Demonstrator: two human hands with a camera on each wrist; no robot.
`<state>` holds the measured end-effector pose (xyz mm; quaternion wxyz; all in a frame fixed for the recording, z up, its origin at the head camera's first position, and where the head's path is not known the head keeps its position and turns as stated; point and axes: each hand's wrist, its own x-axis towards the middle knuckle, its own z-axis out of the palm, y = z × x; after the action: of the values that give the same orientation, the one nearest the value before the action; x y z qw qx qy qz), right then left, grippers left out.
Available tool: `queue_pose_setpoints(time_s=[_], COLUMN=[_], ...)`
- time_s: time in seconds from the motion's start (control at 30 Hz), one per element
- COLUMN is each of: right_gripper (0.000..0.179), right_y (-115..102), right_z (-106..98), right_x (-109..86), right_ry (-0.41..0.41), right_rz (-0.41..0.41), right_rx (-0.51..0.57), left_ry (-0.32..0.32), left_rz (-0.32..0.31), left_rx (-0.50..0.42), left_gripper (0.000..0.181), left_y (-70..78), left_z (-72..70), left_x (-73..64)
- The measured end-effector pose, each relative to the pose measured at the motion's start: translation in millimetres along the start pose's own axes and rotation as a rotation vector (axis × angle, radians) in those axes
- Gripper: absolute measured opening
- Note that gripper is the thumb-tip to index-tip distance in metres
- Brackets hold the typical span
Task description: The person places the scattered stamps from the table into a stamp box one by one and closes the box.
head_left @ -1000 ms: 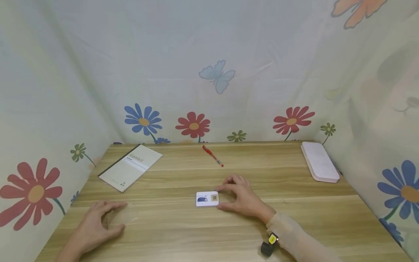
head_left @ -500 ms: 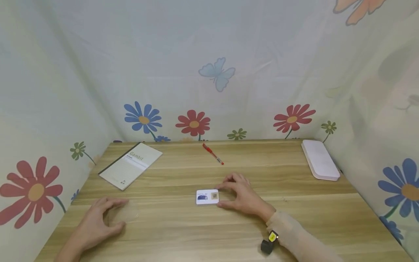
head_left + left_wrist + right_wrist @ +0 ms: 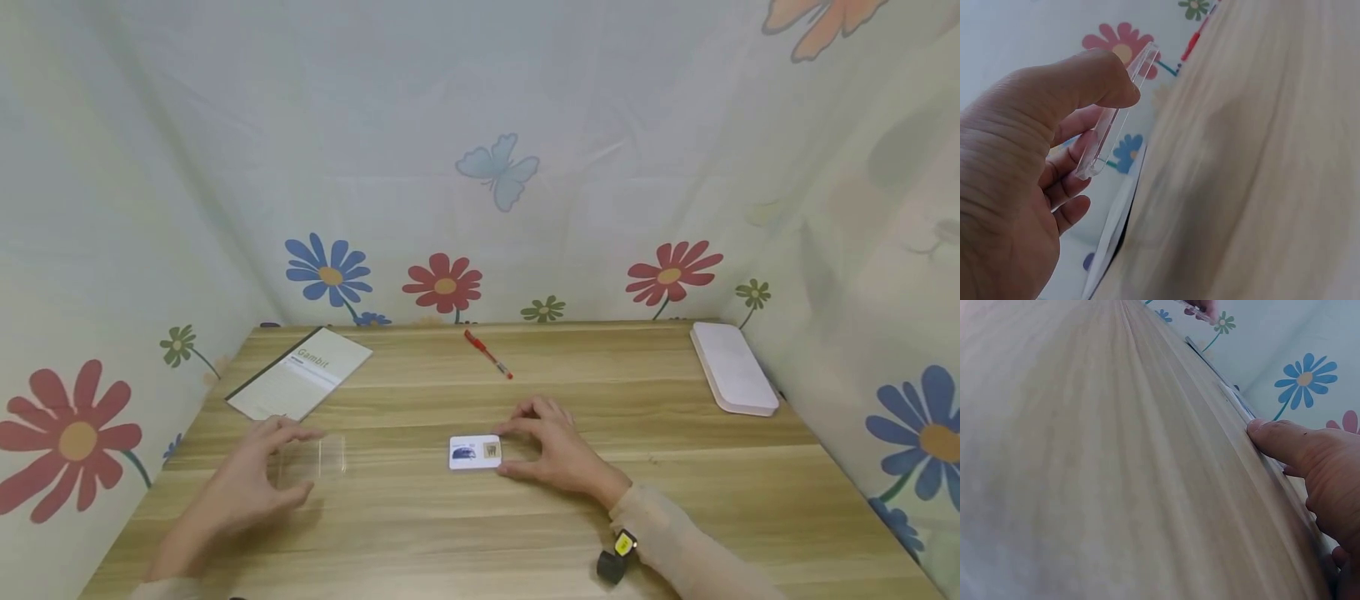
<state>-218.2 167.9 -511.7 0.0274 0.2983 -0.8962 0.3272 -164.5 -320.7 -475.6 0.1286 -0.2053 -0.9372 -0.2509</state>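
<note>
My left hand [image 3: 251, 475] is raised above the left part of the table. Between its thumb and fingers it grips a shallow clear plastic case [image 3: 332, 457], which stands tilted on edge in the left wrist view, its thin wall [image 3: 1100, 147] showing beside the thumb. My right hand [image 3: 558, 454] is low over the middle of the table. Its thumb and index finger pinch the right end of a small white rounded card [image 3: 463, 463] that lies flat, printed with a blue picture and a gold square. In the right wrist view the thumb [image 3: 1279, 439] touches the card's edge.
A Gambit notebook [image 3: 300, 375] lies on the wooden table [image 3: 420, 533] at the back left, partly behind my left hand. A red pen [image 3: 487, 353] lies at the back middle. At the back right is a pale pink flat box [image 3: 733, 367]. Flowered cloth surrounds the table.
My left hand has risen off the table and moved right and away from me, carrying the clear case. My right hand and the card have stayed in place.
</note>
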Motion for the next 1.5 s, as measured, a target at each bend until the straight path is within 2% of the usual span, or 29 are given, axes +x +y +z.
queue_pose_setpoints(time_s=[0.13, 0.43, 0.63, 0.77, 1.1, 1.5], right_gripper=[0.054, 0.054, 0.054, 0.054, 0.053, 0.053], right_y=[0, -1, 1, 1, 1, 4], right_z=[1, 1, 1, 2, 2, 2], right_x=[-0.3, -0.8, -0.2, 0.6, 0.2, 0.6], right_ry=[-0.002, -0.005, 0.002, 0.0, -0.001, 0.009], right_rz=[0.001, -0.001, -0.007, -0.013, -0.008, -0.021], right_rx=[-0.003, 0.006, 0.002, 0.002, 0.004, -0.012], left_ry=[0.001, -0.06, -0.11, -0.127, -0.092, -0.148], left_rz=[0.074, 0.114, 0.136, 0.145, 0.175, 0.155], left_rx=[-0.02, -0.111, -0.209, -0.228, -0.224, -0.24], left_gripper=[0.074, 0.071, 0.072, 0.069, 0.067, 0.063], left_y=[8.3, 36.0, 58.9, 72.9, 95.0, 114.3], left_z=[5.1, 21.6, 41.6, 55.8, 93.6, 123.4], left_x=[16.5, 56.5, 81.8, 92.6, 108.3, 109.2])
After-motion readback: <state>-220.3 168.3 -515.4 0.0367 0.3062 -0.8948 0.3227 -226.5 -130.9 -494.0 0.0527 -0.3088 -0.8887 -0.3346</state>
